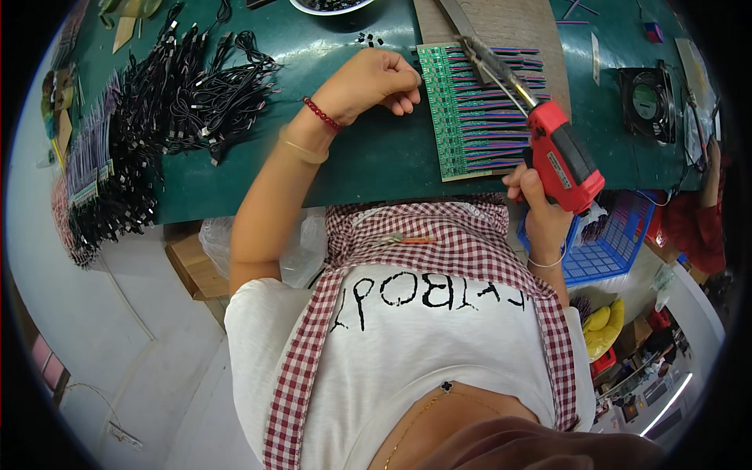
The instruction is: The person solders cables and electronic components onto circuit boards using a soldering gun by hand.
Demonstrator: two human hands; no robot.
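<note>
In my right hand [546, 223] is a red and black soldering gun [562, 157], its long metal barrel pointing up and left across the board. A green circuit board panel [439, 117] lies on the table, with rows of thin multicoloured wires [497, 133] running out to its right. My left hand [376, 84] is closed at the panel's upper left edge, thumb and fingers pinched together. Whatever those fingers hold is too small or hidden to make out. Several small black parts [370, 39] lie just beyond that hand.
A pile of black cables [188, 102] covers the table's left side, beside bundled wired boards [94, 172]. At the back stands a bowl of black parts [333, 4]. A small fan [648, 106] sits at the right. Below the table edge is a blue basket [603, 251]; another person's sleeve [697, 235] shows far right.
</note>
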